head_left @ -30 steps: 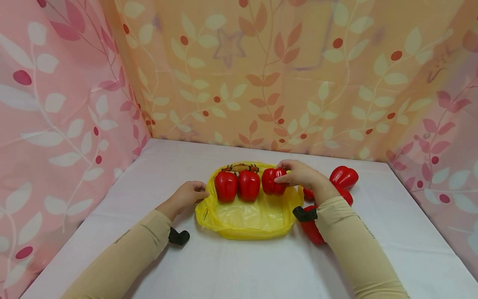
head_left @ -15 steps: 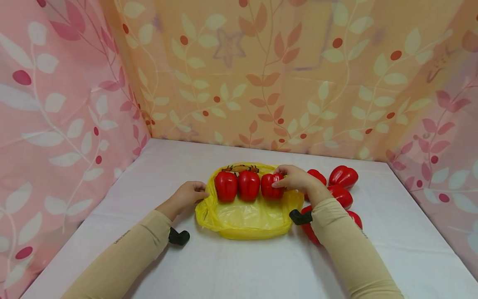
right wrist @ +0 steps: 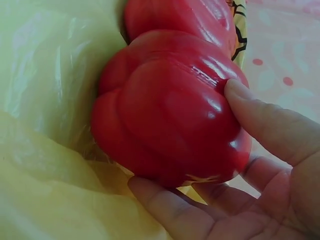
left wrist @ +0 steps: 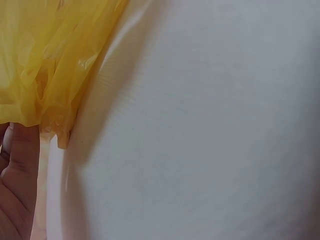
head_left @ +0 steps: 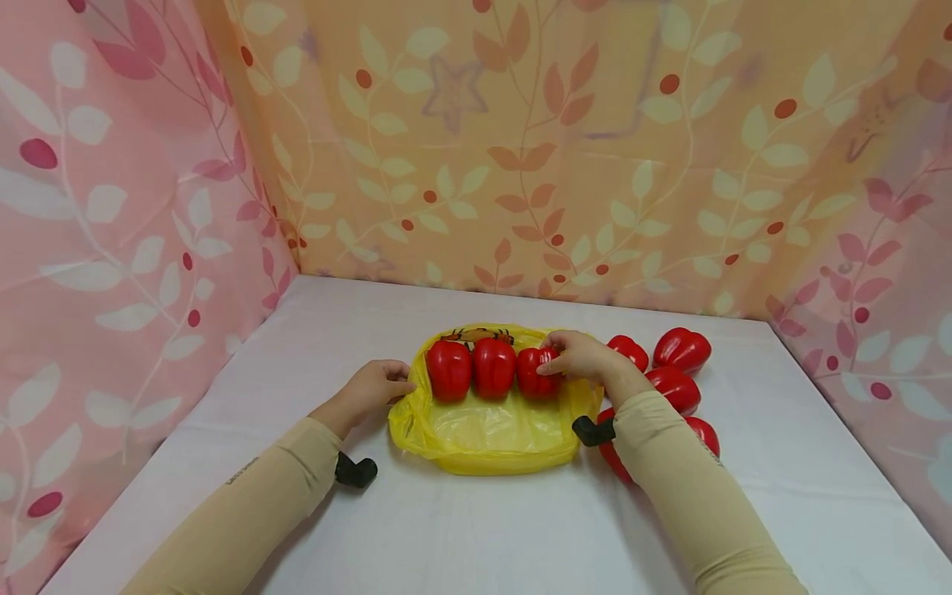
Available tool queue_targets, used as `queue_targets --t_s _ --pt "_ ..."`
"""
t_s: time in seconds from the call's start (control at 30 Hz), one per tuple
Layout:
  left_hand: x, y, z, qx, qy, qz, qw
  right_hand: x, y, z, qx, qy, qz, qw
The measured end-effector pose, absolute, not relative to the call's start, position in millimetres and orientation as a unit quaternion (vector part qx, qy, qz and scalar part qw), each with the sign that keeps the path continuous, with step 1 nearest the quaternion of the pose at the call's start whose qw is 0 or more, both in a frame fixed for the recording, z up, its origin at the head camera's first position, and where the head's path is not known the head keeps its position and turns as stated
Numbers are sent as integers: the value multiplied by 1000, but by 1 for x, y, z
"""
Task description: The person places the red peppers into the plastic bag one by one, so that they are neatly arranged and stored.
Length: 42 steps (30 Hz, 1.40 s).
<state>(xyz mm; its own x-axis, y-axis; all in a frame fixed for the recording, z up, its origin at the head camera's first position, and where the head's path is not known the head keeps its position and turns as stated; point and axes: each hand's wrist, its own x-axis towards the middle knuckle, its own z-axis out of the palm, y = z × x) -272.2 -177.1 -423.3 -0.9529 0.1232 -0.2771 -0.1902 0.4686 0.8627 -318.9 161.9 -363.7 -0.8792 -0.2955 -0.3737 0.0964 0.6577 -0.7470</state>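
Note:
A yellow plastic bag (head_left: 491, 434) lies spread wide at its mouth on the white cloth. Inside, along its far side, two red bell peppers stand side by side, a left one (head_left: 449, 372) and a middle one (head_left: 494, 369). My right hand (head_left: 587, 361) grips a third red bell pepper (right wrist: 172, 107) at the right end of this row, thumb on one side and fingers under the other. At the bag's left edge, my left hand (head_left: 370, 392) pinches the plastic; in the left wrist view the thumb (left wrist: 21, 165) meets the crumpled yellow rim.
Several more red bell peppers lie right of the bag, one at the back (head_left: 681, 350) and another (head_left: 673, 390) nearer, partly behind my right forearm. White cloth (head_left: 476, 537) covers the table. Patterned curtains (head_left: 521, 165) enclose the back and both sides.
My right hand has moved a little left and down with its bell pepper, closer to the middle one. The left hand stays at the bag's edge.

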Motion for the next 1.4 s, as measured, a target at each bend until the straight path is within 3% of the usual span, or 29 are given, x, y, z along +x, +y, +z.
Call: queue_targets --t_s 0.8,1.4 --pt "-275 -178 -427 -14 838 523 152 -321 165 -353 -43 893 -395 210" --pt "-272 -176 -425 -34 839 521 152 -314 188 -315 -86 882 -433 165"
